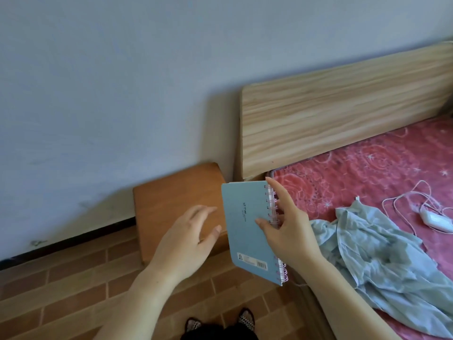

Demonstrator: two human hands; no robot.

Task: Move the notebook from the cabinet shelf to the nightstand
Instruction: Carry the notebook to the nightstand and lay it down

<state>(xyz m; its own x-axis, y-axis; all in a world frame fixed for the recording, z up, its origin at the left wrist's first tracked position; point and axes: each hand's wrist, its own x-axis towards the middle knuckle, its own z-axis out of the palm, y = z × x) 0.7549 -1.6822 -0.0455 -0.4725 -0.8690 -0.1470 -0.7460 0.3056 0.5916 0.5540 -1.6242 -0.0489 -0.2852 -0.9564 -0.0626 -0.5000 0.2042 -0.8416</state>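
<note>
- Two forearms reach forward from the bottom of the view, above patterned shoes [246, 319] on a brick-patterned floor [73, 278].
- Held by the right hand [288, 235], the notebook [247, 227] is off the cabinet and in the air: thumb on the pale blue cover, fingers [278, 192] wrapped over the spiral-bound edge.
- Its long axis runs near-vertical in the view, slightly tilted, with the barcode corner nearest the camera and the spiral side towards the bed [367, 173].
- Empty and loosely spread, the left hand [188, 238] hovers palm down over the near right part of the nightstand [171, 200]; whether it touches the top I cannot tell.
- Key relation: the notebook hangs just past the nightstand's right edge, overlapping it in the view, so the bare orange-brown top lies to the left of the book. The right hand carries it; the left is nearer the landing spot.
- My judgement: what is left is a short carry leftward and a lay-down flat, clearing the left hand.
- Nothing rests on the nightstand top, which sits against a pale wall [122, 94] beside the wooden headboard [343, 114].
- On the red patterned bedcover lie a crumpled pale green garment [382, 261] and a white charger with its cable [436, 218], well apart from the nightstand.
</note>
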